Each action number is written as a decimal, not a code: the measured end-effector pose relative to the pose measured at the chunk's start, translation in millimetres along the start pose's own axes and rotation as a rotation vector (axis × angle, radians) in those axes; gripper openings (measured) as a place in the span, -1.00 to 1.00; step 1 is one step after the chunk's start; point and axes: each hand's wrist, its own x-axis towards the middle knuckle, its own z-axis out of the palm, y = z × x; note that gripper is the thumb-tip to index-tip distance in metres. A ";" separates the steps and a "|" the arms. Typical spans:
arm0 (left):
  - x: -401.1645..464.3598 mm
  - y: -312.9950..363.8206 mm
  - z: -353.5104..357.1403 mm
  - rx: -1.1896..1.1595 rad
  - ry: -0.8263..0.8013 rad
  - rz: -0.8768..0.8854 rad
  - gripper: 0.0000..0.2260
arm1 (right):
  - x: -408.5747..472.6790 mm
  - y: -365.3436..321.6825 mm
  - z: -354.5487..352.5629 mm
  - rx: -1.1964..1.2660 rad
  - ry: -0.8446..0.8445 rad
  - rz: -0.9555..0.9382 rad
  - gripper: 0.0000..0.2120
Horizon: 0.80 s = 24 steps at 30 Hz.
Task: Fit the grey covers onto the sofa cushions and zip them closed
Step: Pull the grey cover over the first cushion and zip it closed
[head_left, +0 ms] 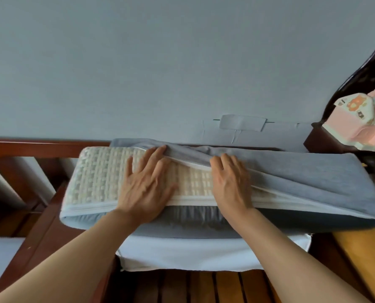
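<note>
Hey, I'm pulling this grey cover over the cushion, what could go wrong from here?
1. The grey cover is bunched where the left hand and right hand meet it; the fold may snag rather than slide over the cream cushion.
2. The white zipper edge lies along the near side; loose fabric could catch in it when you zip.
3. The cushion's left end overhangs the white pad and could tip.

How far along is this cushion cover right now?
Done: the grey cover already sheathes the cushion's right part. In hand: the left hand presses the bare cream cushion while the right hand holds the cover's edge. Left: cover the left part, then close the open zip.
</note>
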 end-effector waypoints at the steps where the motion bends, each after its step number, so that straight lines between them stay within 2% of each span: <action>1: 1.6 -4.8 -0.8 0.003 0.002 0.001 -0.52 | 0.1 -6.4 4.2 0.010 0.004 0.014 -0.83; 7: 13.2 -13.2 2.1 -0.049 0.079 0.040 -0.63 | -30.7 -19.8 1.1 0.105 -0.001 -0.060 -0.73; 10: 16.3 -15.8 4.1 -0.060 0.098 0.058 -0.60 | -23.2 -28.1 5.9 0.010 0.000 0.029 -0.72; 13: 18.5 -16.2 4.5 -0.077 0.090 0.039 -0.57 | -10.4 -46.8 15.7 -0.067 0.021 0.137 -0.86; 15: 18.2 -17.2 5.9 -0.090 0.112 -0.012 -0.55 | 1.9 -64.5 22.2 -0.052 0.015 0.180 -0.85; 19: 23.5 -23.0 6.3 -0.052 0.158 -0.261 -0.54 | 33.3 -99.9 35.9 0.098 0.038 0.343 -0.68; 24: 46.7 -44.7 1.9 0.024 0.015 -0.361 -0.42 | 39.2 -116.2 51.1 0.127 0.058 0.410 -0.75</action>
